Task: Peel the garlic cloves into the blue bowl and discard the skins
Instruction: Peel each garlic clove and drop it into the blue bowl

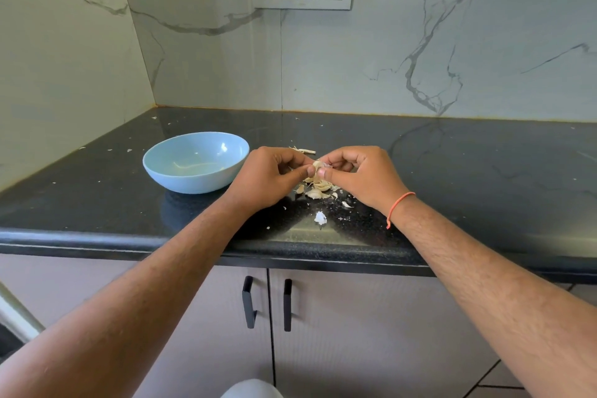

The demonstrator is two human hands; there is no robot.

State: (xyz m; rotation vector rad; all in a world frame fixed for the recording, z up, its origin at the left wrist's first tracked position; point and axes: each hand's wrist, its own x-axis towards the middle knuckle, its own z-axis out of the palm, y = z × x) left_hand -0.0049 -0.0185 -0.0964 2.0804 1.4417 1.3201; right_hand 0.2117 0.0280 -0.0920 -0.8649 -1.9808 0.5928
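Note:
A garlic clove (317, 167) is held just above the black counter, pinched from both sides by my left hand (268, 176) and my right hand (358, 176). Both thumbs press on the clove and the fingers curl around it. Under the hands lies a small heap of garlic cloves and papery skins (318, 191). The blue bowl (193, 161) stands to the left of my left hand, close to it; pale bits lie at its bottom.
A larger white skin scrap (320, 217) lies near the counter's front edge (290, 252). A dry stem piece (303, 150) sits behind the hands. Marble walls close the back and left. Cabinet doors with black handles (268, 304) are below.

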